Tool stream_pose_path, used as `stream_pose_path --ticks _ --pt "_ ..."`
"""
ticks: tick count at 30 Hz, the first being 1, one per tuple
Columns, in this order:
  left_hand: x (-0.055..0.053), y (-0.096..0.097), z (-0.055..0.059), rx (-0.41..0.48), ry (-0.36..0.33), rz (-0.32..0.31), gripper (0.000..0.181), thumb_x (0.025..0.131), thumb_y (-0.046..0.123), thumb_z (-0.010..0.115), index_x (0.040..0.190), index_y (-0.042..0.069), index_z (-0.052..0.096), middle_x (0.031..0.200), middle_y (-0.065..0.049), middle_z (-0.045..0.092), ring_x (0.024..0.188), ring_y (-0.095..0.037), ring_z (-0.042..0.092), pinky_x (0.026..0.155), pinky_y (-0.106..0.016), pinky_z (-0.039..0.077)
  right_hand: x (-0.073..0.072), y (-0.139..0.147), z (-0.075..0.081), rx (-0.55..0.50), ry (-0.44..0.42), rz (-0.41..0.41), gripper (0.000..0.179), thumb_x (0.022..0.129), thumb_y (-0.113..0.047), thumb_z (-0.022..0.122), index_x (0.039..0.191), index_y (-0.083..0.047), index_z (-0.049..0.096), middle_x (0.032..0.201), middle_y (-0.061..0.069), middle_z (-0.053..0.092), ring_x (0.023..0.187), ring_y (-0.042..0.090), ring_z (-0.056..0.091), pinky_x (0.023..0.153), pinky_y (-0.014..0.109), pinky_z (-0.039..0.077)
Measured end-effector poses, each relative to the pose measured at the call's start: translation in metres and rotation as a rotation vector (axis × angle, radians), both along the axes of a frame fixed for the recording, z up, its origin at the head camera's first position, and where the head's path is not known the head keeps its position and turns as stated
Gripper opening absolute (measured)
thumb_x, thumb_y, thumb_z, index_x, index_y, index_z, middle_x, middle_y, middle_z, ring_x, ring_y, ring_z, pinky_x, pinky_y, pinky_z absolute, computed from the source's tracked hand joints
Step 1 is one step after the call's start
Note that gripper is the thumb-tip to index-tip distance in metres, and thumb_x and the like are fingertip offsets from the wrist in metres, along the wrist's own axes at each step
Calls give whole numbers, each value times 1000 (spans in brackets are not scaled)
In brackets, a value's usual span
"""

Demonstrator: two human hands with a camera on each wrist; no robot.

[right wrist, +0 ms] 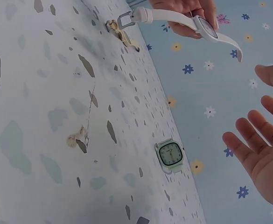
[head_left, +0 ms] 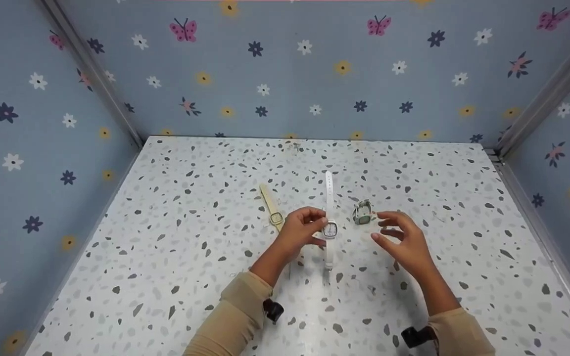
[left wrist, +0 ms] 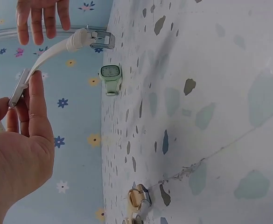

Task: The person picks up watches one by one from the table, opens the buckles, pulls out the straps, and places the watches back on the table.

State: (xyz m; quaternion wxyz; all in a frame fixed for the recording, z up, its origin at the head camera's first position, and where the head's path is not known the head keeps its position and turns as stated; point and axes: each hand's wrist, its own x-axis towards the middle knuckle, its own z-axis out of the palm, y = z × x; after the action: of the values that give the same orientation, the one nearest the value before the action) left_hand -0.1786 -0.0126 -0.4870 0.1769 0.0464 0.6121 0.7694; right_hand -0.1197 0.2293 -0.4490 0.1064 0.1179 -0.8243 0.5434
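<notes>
A white wristwatch point(head_left: 330, 230) with its strap unbuckled and stretched out is pinched at the case by my left hand point(head_left: 301, 230), held up off the table. In the left wrist view, the thumb and fingers grip the watch case point(left wrist: 18, 88) while the buckle end of the strap curves away. My right hand point(head_left: 403, 242) is apart from it, fingers spread and holding nothing. Nearest to that hand, a pale green watch point(head_left: 363, 212) sits on the table with its strap looped. A yellow watch point(head_left: 276, 218) lies left of my left hand, which partly covers it.
The white speckled table point(head_left: 191, 198) is walled by blue flowered panels point(head_left: 290, 64) at the back and both sides. A thin crack point(left wrist: 220, 148) runs over the surface, as the left wrist view shows.
</notes>
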Motion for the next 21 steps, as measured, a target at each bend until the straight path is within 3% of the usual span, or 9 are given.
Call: stream_pose_path --ticks 6,14,21 --pt "-7 0 -4 1 -12 32 20 94 7 64 111 -3 62 98 -9 59 86 -18 59 66 -39 60 -1 7 -6 5 -27 -63 45 84 1 75 125 7 58 123 19 56 108 35 58 93 42 51" --pt "-17 0 -13 -7 -54 86 22 95 8 65 113 -4 62 95 -9 56 83 -18 56 68 -39 60 -2 8 -10 38 -40 -129 45 85 0 74 126 6 58 123 21 56 109 34 58 94 48 49" --pt "-29 -1 -20 -20 -73 119 21 96 7 63 114 -4 61 93 -9 56 79 -19 57 68 -38 60 -4 11 -14 17 -52 -144 44 86 -1 73 126 5 58 122 23 56 109 37 58 88 17 50"
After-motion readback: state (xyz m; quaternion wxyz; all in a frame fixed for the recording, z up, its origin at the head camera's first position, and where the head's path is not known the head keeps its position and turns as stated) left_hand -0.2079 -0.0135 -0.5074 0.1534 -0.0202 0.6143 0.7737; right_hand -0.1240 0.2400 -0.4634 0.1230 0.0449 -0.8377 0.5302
